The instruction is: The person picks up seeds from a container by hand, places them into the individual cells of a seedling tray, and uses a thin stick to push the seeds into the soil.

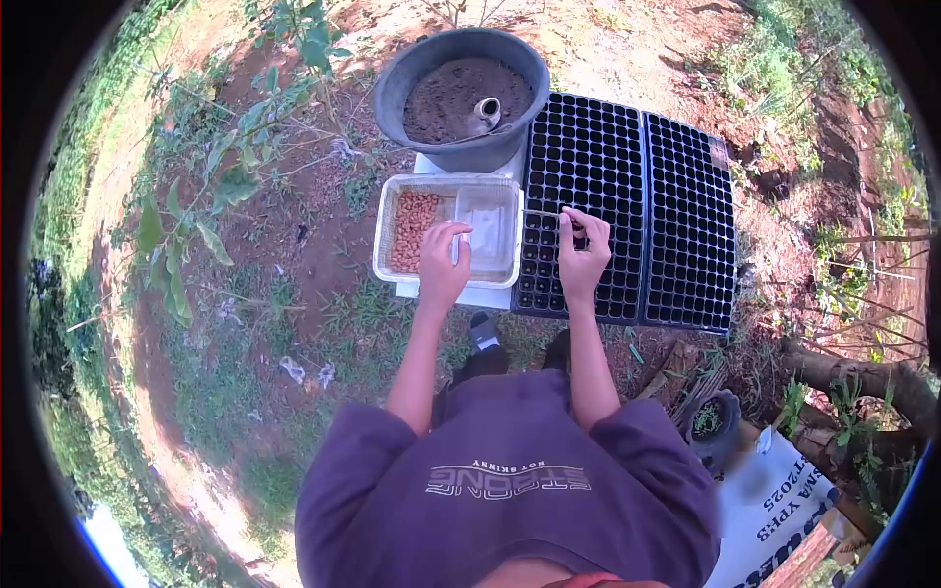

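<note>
My left hand (444, 263) is over the plastic basket (378, 245), with thumb and forefinger tips drawn together. Anything between them is too small to make out. Reddish-brown seeds (413, 216), like peanuts, fill the basket's left part, and a clear plastic container (487, 240) sits in its right part. Over the near black seedling tray (549, 147), my right hand (584, 253) pinches a thin stick (542, 213) that points left toward the basket. The tray's cells near that hand look dark inside.
A dark round basin (384, 103) of soil stands behind the basket, with a small pale cup (487, 108) on the soil. A second seedling tray (686, 216) adjoins on the right. Leafy plants (235, 186) grow at left. A printed banner (774, 510) and a pot (711, 421) lie lower right.
</note>
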`<state>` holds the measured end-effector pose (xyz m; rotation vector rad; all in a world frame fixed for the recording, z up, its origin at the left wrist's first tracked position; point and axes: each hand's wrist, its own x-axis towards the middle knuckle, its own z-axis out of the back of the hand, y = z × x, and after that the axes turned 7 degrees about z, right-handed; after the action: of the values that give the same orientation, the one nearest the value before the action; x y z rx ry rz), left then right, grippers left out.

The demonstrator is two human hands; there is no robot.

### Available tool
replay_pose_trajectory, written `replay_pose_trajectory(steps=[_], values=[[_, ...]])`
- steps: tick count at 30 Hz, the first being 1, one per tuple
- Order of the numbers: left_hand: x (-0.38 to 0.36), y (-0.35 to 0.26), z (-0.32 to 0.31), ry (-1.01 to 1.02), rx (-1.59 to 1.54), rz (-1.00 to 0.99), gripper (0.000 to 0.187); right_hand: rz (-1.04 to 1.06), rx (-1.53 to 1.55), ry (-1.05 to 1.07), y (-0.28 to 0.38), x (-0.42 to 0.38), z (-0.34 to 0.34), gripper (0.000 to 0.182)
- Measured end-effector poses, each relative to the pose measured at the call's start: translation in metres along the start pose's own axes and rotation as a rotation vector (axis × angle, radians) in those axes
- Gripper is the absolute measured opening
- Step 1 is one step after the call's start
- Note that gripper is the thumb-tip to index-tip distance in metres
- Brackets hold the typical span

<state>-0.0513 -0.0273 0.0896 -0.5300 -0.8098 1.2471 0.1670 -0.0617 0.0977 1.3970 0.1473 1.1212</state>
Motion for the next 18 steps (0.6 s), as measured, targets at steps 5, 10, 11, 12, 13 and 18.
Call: replay_pose_trajectory(steps=[5, 10, 11, 12, 13, 18], values=[[-0.015, 0.018, 0.006, -0.021, -0.058, 0.030, 0.015, 0.018, -0.070, 0.046, 0.006, -0.020, 0.000, 0.014], [-0.021, 0.016, -0.025, 0.089, -0.051, -0.030, 0.013, -0.074, -0.168, -0.003, -0.012, -0.034, 0.019, 0.011], [-0.023, 0.013, -0.033, 0.103, -0.055, -0.028, 0.014, -0.096, -0.175, -0.014, -0.024, -0.040, 0.023, 0.010], [-0.024, 0.010, -0.043, 0.115, -0.058, -0.025, 0.015, -0.117, -0.180, -0.025, -0.034, -0.044, 0.027, 0.010], [-0.023, 0.007, -0.051, 0.124, -0.058, -0.025, 0.016, -0.140, -0.181, -0.030, -0.040, -0.047, 0.030, 0.012], [-0.025, -0.004, -0.095, 0.128, 0.003, -0.107, 0.020, -0.013, -0.217, 0.025, -0.071, -0.053, 0.039, 0.017]])
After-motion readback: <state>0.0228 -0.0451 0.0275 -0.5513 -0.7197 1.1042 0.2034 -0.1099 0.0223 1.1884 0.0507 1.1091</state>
